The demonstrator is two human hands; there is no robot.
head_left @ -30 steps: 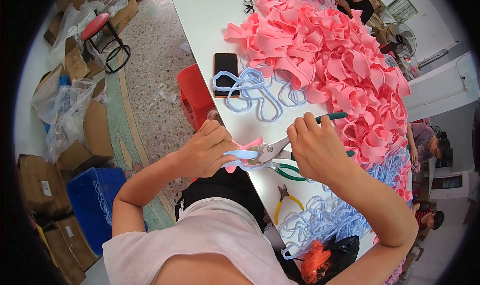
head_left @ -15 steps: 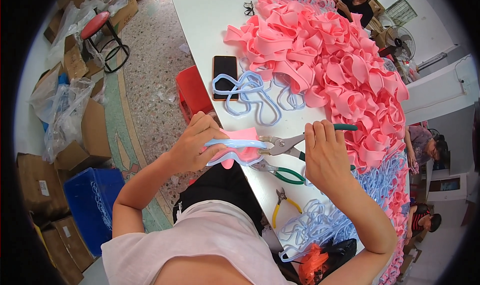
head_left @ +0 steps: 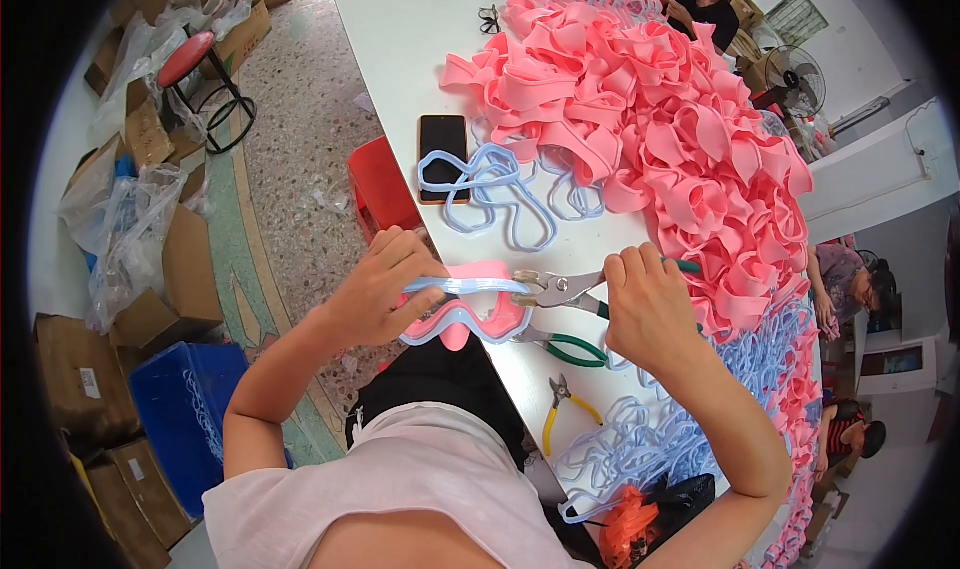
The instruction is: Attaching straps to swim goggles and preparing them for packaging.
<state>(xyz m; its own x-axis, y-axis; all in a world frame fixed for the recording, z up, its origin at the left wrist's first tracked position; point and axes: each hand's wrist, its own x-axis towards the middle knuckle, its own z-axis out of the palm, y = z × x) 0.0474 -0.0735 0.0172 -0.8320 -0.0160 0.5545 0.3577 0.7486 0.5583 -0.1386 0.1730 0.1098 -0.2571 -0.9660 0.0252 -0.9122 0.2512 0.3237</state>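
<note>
My left hand [head_left: 385, 287] pinches the left side of a pink swim mask skirt with a pale blue frame [head_left: 470, 287] around its rim. The mask is held over the table's near edge, its rounded pink nose part [head_left: 455, 338] hanging downward. In my right hand [head_left: 648, 299] are slip-joint pliers [head_left: 562, 287] with green handles. Their jaws, which look covered with a yellowish material, meet the right end of the blue frame. Just below lies another pair of green-handled pliers [head_left: 575, 350] on the table, its jaws partly behind the mask.
A large heap of pink mask skirts [head_left: 590, 99] covers the far right of the white table [head_left: 385, 39]. Loose blue frames [head_left: 535, 219] overlap a phone [head_left: 442, 134]; more [head_left: 640, 439] lie near yellow-handled cutters [head_left: 562, 404]. A red bin [head_left: 385, 184] stands beside the table. Other people sit along it.
The mask's lower blue edge has dropped away from the upper one, so the opening shows wider. The pliers stay at its right end, and both hands have barely moved.
</note>
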